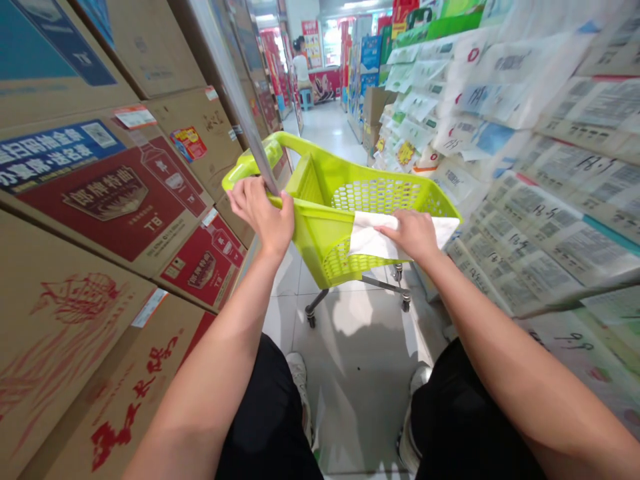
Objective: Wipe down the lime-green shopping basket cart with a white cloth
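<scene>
A lime-green plastic shopping cart on small wheels stands in front of me in a narrow shop aisle. My left hand is closed around the cart's near left rim, beside a grey metal strip that runs up the shelf edge. My right hand rests on the cart's near right rim, fingers curled over a white cloth or paper sheet that drapes over the rim. The basket looks empty. My legs and both shoes show below.
Stacked cardboard cartons with red labels wall the left side. Packs of wrapped paper goods fill shelves on the right. A white tiled aisle floor runs ahead to a person by a blue stool far off.
</scene>
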Available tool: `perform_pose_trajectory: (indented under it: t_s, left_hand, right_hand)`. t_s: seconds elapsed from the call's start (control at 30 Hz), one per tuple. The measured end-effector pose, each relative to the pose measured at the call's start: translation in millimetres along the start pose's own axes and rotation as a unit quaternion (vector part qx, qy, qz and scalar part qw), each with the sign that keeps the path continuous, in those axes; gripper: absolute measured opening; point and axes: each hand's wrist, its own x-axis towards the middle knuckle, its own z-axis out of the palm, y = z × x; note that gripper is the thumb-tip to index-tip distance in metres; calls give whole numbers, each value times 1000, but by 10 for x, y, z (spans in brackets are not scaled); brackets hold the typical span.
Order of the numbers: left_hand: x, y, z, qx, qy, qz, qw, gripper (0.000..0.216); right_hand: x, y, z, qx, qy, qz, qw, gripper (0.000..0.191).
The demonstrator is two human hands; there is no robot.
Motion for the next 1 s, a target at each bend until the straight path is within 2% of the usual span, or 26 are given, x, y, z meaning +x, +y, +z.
perform_pose_trajectory:
  t_s: [0.1, 0.17, 0.27, 0.4, 0.5, 0.63, 0.87, 1.0]
  left_hand:
    - [-23, 57, 7, -7, 1, -20, 1000, 19]
    - [-89, 143, 14, 1, 16, -23, 1000, 18]
    - [-236, 295, 15, 17, 37, -2, 999, 17]
    - [-394, 441, 8, 6, 19, 20, 1000, 22]
    - [-386, 442, 5, -16, -8, 12, 1000, 25]
    - [-231, 292, -7, -14, -21, 1, 1000, 19]
    - [34, -58, -20, 12, 7, 22, 1000, 18]
    - [23, -38, -17, 12, 3, 9, 1000, 19]
  right_hand:
    - [-38, 48, -22, -12, 4, 19, 1000, 63]
    - [-39, -56, -40, -12, 12, 28, 999, 64]
    - [2, -388, -60, 14, 35, 25, 999, 66]
    - [99, -888, -70, 71, 66, 13, 995, 68]
    - [148, -1019, -77, 91, 64, -4, 994, 67]
    - [125, -778, -74, 67, 37, -34, 997, 68]
    - [-45, -37, -79, -18, 0, 18, 1000, 68]
    - [-87, 77, -120, -35, -2, 35, 999, 70]
